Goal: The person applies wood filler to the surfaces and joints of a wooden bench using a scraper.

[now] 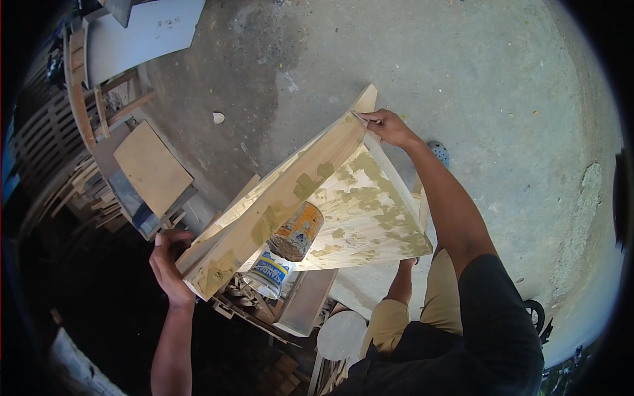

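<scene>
A pale wooden piece [350, 214] with putty-like patches spans the middle of the view, its long edge board running diagonally. My left hand [172, 267] grips the lower left end of that board, fingers curled over the corner. Near the board's upper end, my right hand [391, 127] pinches a small thin item, perhaps a blade; its exact shape is hard to make out. An orange, stained can [297, 231] lies tilted against the board, beside a white and blue labelled tub [269, 274].
Wood scraps [86, 191] and a tan panel [153, 168] lie at the left. A white board [142, 39] stands at the upper left. Below the wooden piece are a brown plank [307, 300] and a round grey disc [341, 335]. Concrete floor [489, 86] extends right.
</scene>
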The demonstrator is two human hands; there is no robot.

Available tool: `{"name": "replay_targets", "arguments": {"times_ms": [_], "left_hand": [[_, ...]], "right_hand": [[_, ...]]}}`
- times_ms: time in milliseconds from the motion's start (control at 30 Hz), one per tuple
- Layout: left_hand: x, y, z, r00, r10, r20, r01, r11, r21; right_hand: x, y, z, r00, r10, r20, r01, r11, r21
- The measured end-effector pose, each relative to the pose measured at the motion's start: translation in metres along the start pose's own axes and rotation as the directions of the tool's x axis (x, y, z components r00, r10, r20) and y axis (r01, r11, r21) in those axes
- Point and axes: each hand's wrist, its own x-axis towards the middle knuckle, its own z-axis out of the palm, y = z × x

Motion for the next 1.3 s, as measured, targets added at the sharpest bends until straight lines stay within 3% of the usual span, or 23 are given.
{"name": "replay_targets", "arguments": {"times_ms": [133, 200, 267, 333, 467, 533, 567, 633, 800, 900, 967, 1000, 1033, 1067, 1133, 1167, 1233, 1267, 1300], "left_hand": [[0.0, -0.001, 0.0, 1.0, 0.0, -0.011, 0.0, 1.0, -0.025], [-0.001, -0.001, -0.001, 0.995, -0.093, -0.029, 0.091, 0.993, -0.071], [0.0, -0.003, -0.004, 0.998, -0.061, -0.016, 0.06, 0.997, -0.05], [0.001, -0.006, -0.004, 1.0, -0.028, -0.007, 0.028, 0.999, -0.026], [-0.002, -0.007, -0.005, 0.999, -0.002, -0.041, 0.003, 1.0, 0.009], [-0.002, -0.004, -0.002, 0.996, -0.025, -0.08, 0.028, 0.999, 0.036], [-0.002, -0.004, -0.002, 0.996, -0.018, -0.085, 0.02, 1.0, 0.023], [-0.002, -0.004, -0.003, 0.996, -0.005, -0.084, 0.006, 1.0, 0.014], [-0.001, -0.006, 0.0, 0.98, 0.085, -0.178, -0.09, 0.996, -0.022], [0.005, -0.019, -0.005, 0.975, 0.107, -0.196, -0.115, 0.993, -0.027], [-0.01, -0.014, -0.004, 0.921, 0.222, -0.321, -0.258, 0.963, -0.073], [-0.016, -0.02, -0.002, 0.818, 0.366, -0.443, -0.466, 0.874, -0.137], [-0.024, -0.026, -0.003, 0.609, 0.554, -0.568, -0.65, 0.759, 0.043], [-0.044, -0.029, 0.005, 0.442, 0.627, -0.642, -0.747, 0.654, 0.124], [-0.117, -0.046, 0.024, 0.43, 0.712, -0.555, -0.824, 0.561, 0.081], [-0.165, -0.062, 0.035, 0.438, 0.744, -0.504, -0.859, 0.511, 0.008], [-0.252, -0.123, 0.052, 0.335, 0.855, -0.395, -0.937, 0.347, -0.043], [-0.291, -0.162, 0.061, 0.342, 0.865, -0.368, -0.936, 0.349, -0.048], [-0.327, -0.208, 0.076, 0.42, 0.843, -0.337, -0.907, 0.405, -0.115]], "right_hand": [[-0.003, 0.009, -0.009, 0.981, 0.075, 0.178, -0.079, 0.997, 0.015], [-0.007, 0.0, -0.021, 0.978, 0.102, 0.18, -0.095, 0.994, -0.047], [-0.009, -0.002, -0.021, 0.975, 0.129, 0.182, -0.111, 0.988, -0.103], [-0.005, 0.003, -0.006, 0.999, 0.036, 0.011, -0.037, 0.994, 0.1], [-0.014, 0.003, 0.0, 0.995, 0.012, 0.097, -0.021, 0.996, 0.09], [-0.022, 0.001, -0.024, 0.97, 0.092, 0.227, -0.068, 0.991, -0.114], [-0.031, 0.002, -0.031, 0.972, 0.087, 0.218, -0.061, 0.99, -0.124], [-0.056, 0.013, -0.042, 0.984, 0.115, 0.139, -0.106, 0.992, -0.07], [-0.138, 0.061, -0.06, 0.933, 0.177, -0.314, -0.062, 0.937, 0.343], [-0.201, 0.073, -0.058, 0.917, 0.117, -0.381, 0.032, 0.932, 0.362], [-0.239, 0.074, -0.047, 0.937, 0.102, -0.336, 0.048, 0.911, 0.409], [-0.257, 0.072, -0.037, 0.945, 0.098, -0.311, 0.036, 0.916, 0.399], [-0.275, 0.073, -0.024, 0.931, 0.104, -0.349, 0.033, 0.93, 0.365], [-0.295, 0.074, -0.008, 0.919, 0.075, -0.388, 0.058, 0.946, 0.32], [-0.335, 0.054, 0.042, 0.858, -0.028, -0.513, 0.086, 0.992, 0.09], [-0.344, 0.057, 0.062, 0.876, -0.052, -0.48, 0.083, 0.996, 0.044], [-0.354, 0.066, 0.104, 0.748, -0.556, -0.362, 0.463, 0.828, -0.314], [-0.369, 0.043, 0.141, 0.895, -0.337, -0.293, 0.306, 0.94, -0.149], [-0.377, 0.017, 0.187, 0.918, -0.33, -0.219, 0.295, 0.938, -0.18]]}}
